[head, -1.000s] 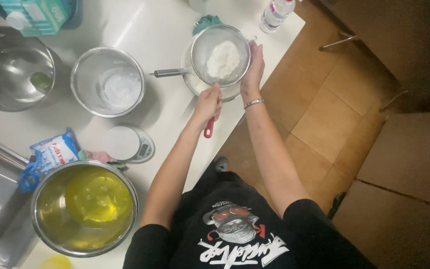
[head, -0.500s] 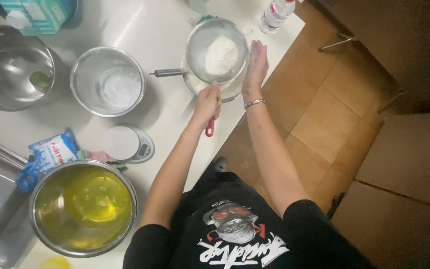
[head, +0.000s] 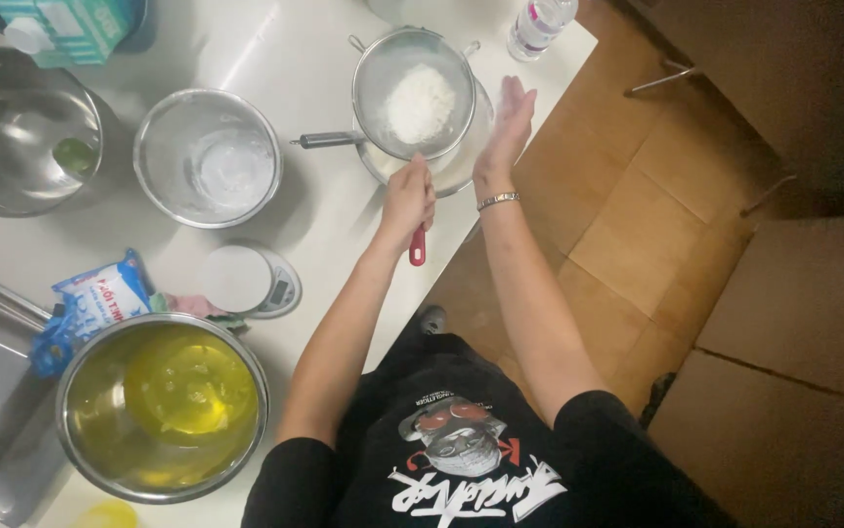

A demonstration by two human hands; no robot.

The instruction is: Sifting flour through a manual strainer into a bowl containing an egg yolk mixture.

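A round wire-mesh sieve (head: pixel 415 91) with a heap of white flour in it is held level just above a steel bowl (head: pixel 468 156) that stands near the right edge of the white table (head: pixel 304 44). The left hand (head: pixel 408 200) reaches up to the sieve from below with the forearm stretched forward; its grip is closed tight around the sieve's red-tipped handle (head: pixel 417 247), whose end sticks out beneath the fist. The right hand (head: pixel 507 127) stands just to the right of the sieve, palm flat and facing its rim, fingers straight and together, holding nothing; whether it touches the rim cannot be told. A metal bracelet (head: pixel 498 200) sits on that wrist. A dark utensil handle (head: pixel 329 141) pokes out to the left from under the sieve. Further left of the sieve stands an empty steel bowl dusted white (head: pixel 207 156), and beyond it a larger steel bowl (head: pixel 21 132). Below and to the left of the sieve lies a round white kitchen scale (head: pixel 246 280), then a blue and white packet (head: pixel 94 303) and a big steel bowl of yellow liquid (head: pixel 161 406). A clear plastic bottle (head: pixel 539 24) stands above and to the right of the sieve.
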